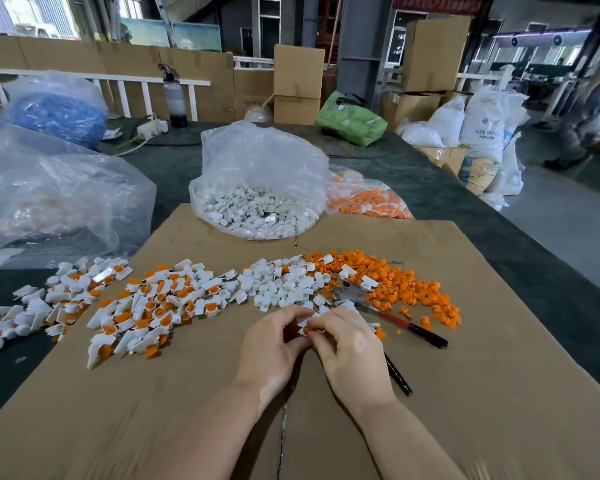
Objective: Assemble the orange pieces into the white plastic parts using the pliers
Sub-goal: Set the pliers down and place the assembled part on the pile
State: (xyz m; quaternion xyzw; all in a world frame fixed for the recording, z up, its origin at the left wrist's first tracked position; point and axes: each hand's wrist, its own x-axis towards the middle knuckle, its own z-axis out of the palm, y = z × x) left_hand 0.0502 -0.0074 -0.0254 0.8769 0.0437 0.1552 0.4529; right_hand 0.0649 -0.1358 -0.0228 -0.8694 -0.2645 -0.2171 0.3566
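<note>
My left hand (274,344) and my right hand (349,341) meet at the middle of the cardboard sheet (465,393), pinching one small white plastic part (303,322) with an orange piece (307,330) set in it. The pliers (388,315), with red and black handles, lie on the cardboard just right of my right hand, untouched. Behind my hands is a heap of loose white parts (281,285). To its right lies a spread of loose orange pieces (406,282). A pile of white parts with orange pieces in them (146,306) stretches to the left.
A clear bag of white parts (257,188) stands open behind the cardboard, with a bag of orange pieces (368,199) beside it. Large clear bags (49,192) lie at the left. Cartons, sacks and a green bag stand at the table's far side.
</note>
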